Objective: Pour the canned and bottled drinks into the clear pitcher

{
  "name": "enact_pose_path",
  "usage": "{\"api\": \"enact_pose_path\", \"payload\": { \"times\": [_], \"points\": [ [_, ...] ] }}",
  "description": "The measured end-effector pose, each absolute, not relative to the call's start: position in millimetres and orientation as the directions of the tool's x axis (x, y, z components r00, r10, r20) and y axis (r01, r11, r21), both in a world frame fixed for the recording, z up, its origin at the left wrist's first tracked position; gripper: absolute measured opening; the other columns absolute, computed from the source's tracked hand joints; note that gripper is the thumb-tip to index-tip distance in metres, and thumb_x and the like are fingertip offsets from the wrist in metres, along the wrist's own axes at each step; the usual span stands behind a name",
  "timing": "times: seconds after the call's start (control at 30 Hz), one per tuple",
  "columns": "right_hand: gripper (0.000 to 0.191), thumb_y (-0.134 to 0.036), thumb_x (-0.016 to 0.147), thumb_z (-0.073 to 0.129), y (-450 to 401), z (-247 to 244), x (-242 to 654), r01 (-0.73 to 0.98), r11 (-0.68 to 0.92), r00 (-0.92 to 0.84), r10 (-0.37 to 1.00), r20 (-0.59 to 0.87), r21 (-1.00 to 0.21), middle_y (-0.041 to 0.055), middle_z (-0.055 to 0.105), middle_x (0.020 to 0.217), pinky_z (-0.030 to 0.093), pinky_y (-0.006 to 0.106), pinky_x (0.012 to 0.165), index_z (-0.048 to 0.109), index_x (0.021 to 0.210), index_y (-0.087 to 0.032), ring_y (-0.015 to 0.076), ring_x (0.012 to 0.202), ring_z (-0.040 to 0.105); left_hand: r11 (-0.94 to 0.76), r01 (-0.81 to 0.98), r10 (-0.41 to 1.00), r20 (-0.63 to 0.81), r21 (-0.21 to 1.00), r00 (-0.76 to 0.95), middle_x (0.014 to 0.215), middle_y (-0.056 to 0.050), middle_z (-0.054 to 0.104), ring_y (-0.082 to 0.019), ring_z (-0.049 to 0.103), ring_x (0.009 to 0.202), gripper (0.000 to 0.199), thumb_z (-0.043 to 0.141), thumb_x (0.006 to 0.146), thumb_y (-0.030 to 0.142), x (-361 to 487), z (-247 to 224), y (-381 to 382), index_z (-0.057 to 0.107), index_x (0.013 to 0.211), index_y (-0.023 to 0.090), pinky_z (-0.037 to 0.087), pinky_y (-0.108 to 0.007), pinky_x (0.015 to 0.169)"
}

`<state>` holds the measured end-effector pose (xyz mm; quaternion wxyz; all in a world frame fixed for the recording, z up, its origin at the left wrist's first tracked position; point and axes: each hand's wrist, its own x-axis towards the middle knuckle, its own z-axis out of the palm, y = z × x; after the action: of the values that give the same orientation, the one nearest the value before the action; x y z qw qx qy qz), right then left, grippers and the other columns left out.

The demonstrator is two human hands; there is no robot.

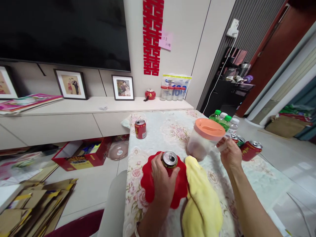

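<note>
My left hand [163, 179] is wrapped around a drink can [170, 158], which stands upright on a red scalloped mat [148, 179]. The can's silver top and pull tab face up. On the other side, my right hand [231, 154] grips the handle of a translucent plastic pitcher [198, 146] with an orange lid [209, 127]. The pitcher rests on the table behind a yellow cloth [202, 200]. Whatever is inside the pitcher shows only as a blurred, pale shape. A second red can [140, 129] stands farther back on the left.
A flowered tablecloth [165, 123] covers the table. Green-capped bottles [225, 123] and a large red can [251, 150] stand at the right. Beyond the table runs a white cabinet [98, 107] with framed photos and red-lidded jars [172, 93]. Flattened cardboard [37, 207] lies on the floor.
</note>
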<state>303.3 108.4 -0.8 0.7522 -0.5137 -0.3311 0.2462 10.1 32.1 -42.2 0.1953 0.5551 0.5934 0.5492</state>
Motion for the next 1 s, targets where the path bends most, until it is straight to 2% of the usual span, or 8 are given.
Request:
{"api": "enact_pose_path", "payload": {
  "times": [0.2, 0.33, 0.37, 0.47, 0.63, 0.77, 0.87, 1.0],
  "points": [
    [0.033, -0.052, 0.085, 0.076, 33, -3, 289, 0.17, 0.236, 0.7, 0.654, 0.286, -0.957, 0.0026, 0.076, 0.1, 0.058, 0.031, 0.067, 0.073, 0.102, -0.024, 0.0193, 0.084, 0.071, -0.142, 0.454, 0.908, 0.299, 0.88, -0.295, 0.131, -0.012, 0.057, -0.035, 0.058, 0.129, 0.064, 0.076, 0.079, 0.016, 9, -33, 33, 0.047, 0.135, 0.024, 0.05, -0.056, 0.108],
    [0.044, -0.039, 0.062, 0.095, -23, -8, 244, 0.315, 0.087, 0.344, 0.918, 0.199, -0.945, 0.011, 0.079, 0.123, 0.063, 0.045, 0.089, 0.085, 0.103, -0.027, 0.0356, 0.116, 0.072, -0.123, 0.454, 0.918, 0.276, 0.883, -0.286, 0.13, -0.011, 0.057, -0.035, 0.058, 0.129, 0.064, 0.077, 0.078, 0.014, 8, -28, 33, 0.048, 0.134, 0.024, 0.051, -0.055, 0.107],
    [0.05, -0.041, 0.068, 0.091, -33, -9, 233, 0.478, 0.092, 0.156, 0.97, 0.187, -0.874, 0.0103, 0.073, 0.138, 0.061, 0.048, 0.099, 0.082, 0.117, -0.031, 0.0364, 0.129, 0.067, -0.12, 0.45, 0.92, 0.269, 0.885, -0.284, 0.13, -0.012, 0.057, -0.036, 0.058, 0.129, 0.064, 0.078, 0.078, 0.014, 8, -28, 33, 0.048, 0.134, 0.024, 0.051, -0.055, 0.107],
    [0.037, -0.041, 0.086, 0.073, -51, -10, 221, 0.713, 0.191, -0.054, 0.974, 0.219, -0.674, 0.0107, 0.076, 0.127, 0.061, 0.047, 0.1, 0.08, 0.121, -0.031, 0.0325, 0.12, 0.072, -0.115, 0.442, 0.925, 0.258, 0.89, -0.279, 0.131, -0.011, 0.057, -0.036, 0.058, 0.13, 0.064, 0.077, 0.078, 0.014, 7, -27, 32, 0.048, 0.134, 0.024, 0.05, -0.056, 0.107],
    [0.036, -0.047, 0.093, 0.059, -54, -6, 250, 0.828, 0.123, 0.1, 0.927, 0.361, -0.546, 0.0098, 0.078, 0.117, 0.062, 0.044, 0.092, 0.078, 0.118, -0.029, 0.0294, 0.108, 0.076, -0.105, 0.455, 0.927, 0.252, 0.885, -0.277, 0.13, -0.01, 0.058, -0.035, 0.06, 0.127, 0.063, 0.077, 0.078, 0.015, 5, -26, 32, 0.048, 0.133, 0.025, 0.051, -0.055, 0.106],
    [0.045, -0.053, 0.092, 0.058, -52, 0, 272, 0.863, 0.008, 0.078, 0.986, 0.148, -0.505, 0.011, 0.08, 0.117, 0.062, 0.045, 0.089, 0.078, 0.122, -0.026, 0.0306, 0.101, 0.078, -0.112, 0.448, 0.926, 0.256, 0.887, -0.276, 0.129, -0.012, 0.058, -0.036, 0.061, 0.126, 0.063, 0.079, 0.077, 0.017, 5, -27, 32, 0.049, 0.132, 0.024, 0.052, -0.056, 0.106],
    [0.052, -0.06, 0.09, 0.061, -48, 11, 282, 0.844, -0.045, 0.088, 0.995, 0.055, -0.535, 0.0105, 0.079, 0.126, 0.061, 0.046, 0.095, 0.077, 0.127, -0.027, 0.0326, 0.11, 0.076, -0.134, 0.46, 0.913, 0.289, 0.878, -0.287, 0.13, -0.011, 0.059, -0.035, 0.063, 0.125, 0.065, 0.079, 0.076, 0.018, 6, -28, 31, 0.049, 0.133, 0.025, 0.054, -0.055, 0.104],
    [0.061, -0.069, 0.081, 0.07, -25, 34, 298, 0.692, -0.157, 0.429, 0.875, 0.225, -0.705, 0.0124, 0.077, 0.131, 0.057, 0.056, 0.1, 0.079, 0.123, -0.025, 0.0391, 0.113, 0.073, -0.159, 0.521, 0.888, 0.352, 0.838, -0.295, 0.127, -0.012, 0.061, -0.035, 0.064, 0.123, 0.066, 0.077, 0.074, 0.015, 9, -28, 30, 0.05, 0.133, 0.021, 0.055, -0.054, 0.102]
  ]
}}
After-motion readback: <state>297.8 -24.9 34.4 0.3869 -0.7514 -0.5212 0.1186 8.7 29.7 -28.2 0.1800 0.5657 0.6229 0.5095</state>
